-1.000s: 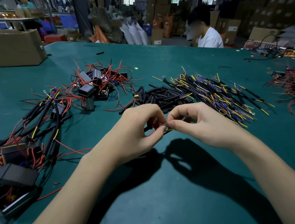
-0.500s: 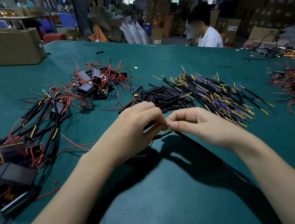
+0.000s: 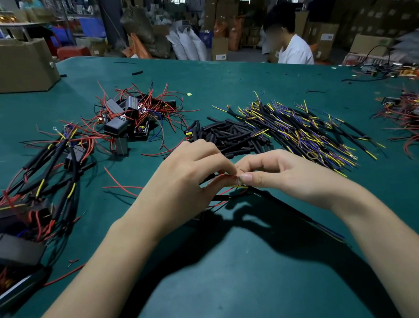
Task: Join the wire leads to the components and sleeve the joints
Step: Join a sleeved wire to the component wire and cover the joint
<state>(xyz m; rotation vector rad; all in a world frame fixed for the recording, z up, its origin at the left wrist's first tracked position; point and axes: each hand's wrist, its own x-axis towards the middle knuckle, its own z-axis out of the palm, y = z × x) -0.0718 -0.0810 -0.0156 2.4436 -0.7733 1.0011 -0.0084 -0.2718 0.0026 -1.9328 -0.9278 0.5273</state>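
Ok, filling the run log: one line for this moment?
step: joining leads | left hand: pinches red wire | right hand: pinches yellow wire | sleeve pile: untouched on table

I see both forearms angled in, my left hand (image 3: 185, 183) and right hand (image 3: 280, 175) meeting fingertip to fingertip, fingers curled in a pinch.

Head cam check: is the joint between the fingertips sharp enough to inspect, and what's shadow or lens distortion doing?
Head view: both hands, left hand and right hand, cast dark shadows on the green mat; the pinched red wire is small and soft; the background is blurred; wide-angle bend curves the table's far edge.
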